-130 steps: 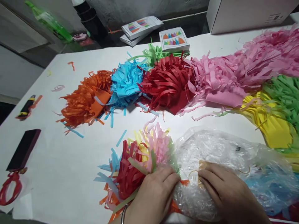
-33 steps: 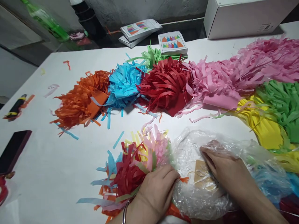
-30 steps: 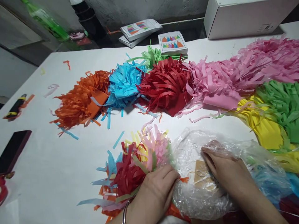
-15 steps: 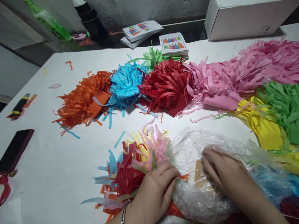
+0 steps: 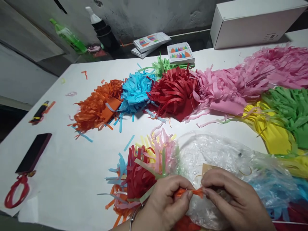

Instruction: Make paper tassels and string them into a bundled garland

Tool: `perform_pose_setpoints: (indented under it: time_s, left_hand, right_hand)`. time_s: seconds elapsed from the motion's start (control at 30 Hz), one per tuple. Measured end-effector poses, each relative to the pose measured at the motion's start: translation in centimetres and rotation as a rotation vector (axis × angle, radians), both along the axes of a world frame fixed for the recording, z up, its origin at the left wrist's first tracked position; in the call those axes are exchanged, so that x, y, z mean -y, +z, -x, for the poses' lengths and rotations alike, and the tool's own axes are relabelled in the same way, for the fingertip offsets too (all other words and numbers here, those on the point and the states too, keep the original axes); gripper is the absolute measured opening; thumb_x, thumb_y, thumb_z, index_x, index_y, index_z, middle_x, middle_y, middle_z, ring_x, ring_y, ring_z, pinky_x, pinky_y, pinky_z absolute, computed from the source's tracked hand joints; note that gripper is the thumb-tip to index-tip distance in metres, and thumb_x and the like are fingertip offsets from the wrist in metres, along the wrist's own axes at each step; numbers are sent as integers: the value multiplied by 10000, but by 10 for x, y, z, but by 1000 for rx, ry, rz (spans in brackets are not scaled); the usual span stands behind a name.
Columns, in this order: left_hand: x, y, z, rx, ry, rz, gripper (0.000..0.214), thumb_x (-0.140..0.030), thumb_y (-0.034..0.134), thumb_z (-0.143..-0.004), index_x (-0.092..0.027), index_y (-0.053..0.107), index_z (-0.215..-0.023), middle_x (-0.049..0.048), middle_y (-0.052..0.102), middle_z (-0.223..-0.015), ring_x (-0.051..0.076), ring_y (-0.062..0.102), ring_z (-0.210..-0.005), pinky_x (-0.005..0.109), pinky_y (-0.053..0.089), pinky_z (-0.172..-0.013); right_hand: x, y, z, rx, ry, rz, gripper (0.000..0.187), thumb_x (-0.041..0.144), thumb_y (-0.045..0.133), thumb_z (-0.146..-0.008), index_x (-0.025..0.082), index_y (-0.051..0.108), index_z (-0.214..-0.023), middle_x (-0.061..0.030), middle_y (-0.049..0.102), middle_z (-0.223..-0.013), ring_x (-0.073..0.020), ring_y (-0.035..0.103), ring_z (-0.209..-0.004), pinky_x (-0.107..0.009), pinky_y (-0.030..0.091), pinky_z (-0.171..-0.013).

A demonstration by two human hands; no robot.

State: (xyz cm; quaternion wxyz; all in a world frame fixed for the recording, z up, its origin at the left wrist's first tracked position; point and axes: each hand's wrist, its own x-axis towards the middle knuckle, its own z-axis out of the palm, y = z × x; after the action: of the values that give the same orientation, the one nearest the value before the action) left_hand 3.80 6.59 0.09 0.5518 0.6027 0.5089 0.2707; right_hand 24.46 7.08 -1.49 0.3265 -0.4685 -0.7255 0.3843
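Observation:
My left hand (image 5: pixel 166 202) and my right hand (image 5: pixel 231 200) meet at the near edge of the white table (image 5: pixel 72 166), both pinching a short orange paper strip (image 5: pixel 190 192) stretched between their fingertips. Under and left of my left hand lies a mixed-colour fringed paper bundle (image 5: pixel 146 163) of red, pink, yellow, blue and orange strips. Beneath my right hand is a crinkled clear plastic bag (image 5: pixel 216 154) with a small brown card (image 5: pixel 208 168) inside.
Fringed paper piles lie across the table: orange (image 5: pixel 96 106), blue (image 5: pixel 136 91), red (image 5: pixel 175 93), pink (image 5: pixel 240 80), yellow (image 5: pixel 271 128), green (image 5: pixel 291 109). A dark phone (image 5: pixel 33 153) and red scissor handles (image 5: pixel 15 194) lie at left. Printed packs (image 5: pixel 180 53) and a white box (image 5: pixel 252 22) stand behind.
My right hand left the plastic bag's top and came to my left hand; both now pinch the orange strip. The camera view tilted and shifted slightly.

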Motion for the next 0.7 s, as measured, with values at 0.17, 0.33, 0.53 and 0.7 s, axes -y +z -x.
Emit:
perform_pose_setpoints:
  time_s: [0.17,0.33,0.53,0.7]
  left_hand:
    - [-2,0,-5,89,23,160,171,-255,589,-881,-151,699,-801,41,703,-730,135,600,-639,200,464,-593]
    - [-4,-3,-6,56,52,181,165,-256,595,-857,-149,665,-753,19,641,-660,122,538,-597,192,432,-553]
    - [-5,-5,-7,1,62,90,142,-185,569,-853,-154,667,-755,4,634,-657,108,541,-589,171,424,-548]
    - [-2,-10,-4,-73,-4,-78,136,-187,597,-878,-160,701,-795,14,659,-658,117,570,-593,183,430,-561]
  right_hand:
    - [-3,4,-1,-89,-12,-53,158,97,607,-870,244,665,-879,31,721,-819,-116,700,-775,-160,548,-722]
    - [-5,3,-1,-135,34,-84,218,52,573,-848,238,677,-893,17,728,-816,-122,710,-756,-167,565,-713]
    - [-3,-1,-2,-85,33,-107,168,85,592,-866,241,649,-893,30,732,-811,-104,710,-745,-149,555,-729]
    - [3,-7,-1,-32,55,-100,195,90,603,-882,255,645,-976,28,735,-889,-106,716,-819,-153,556,-777]
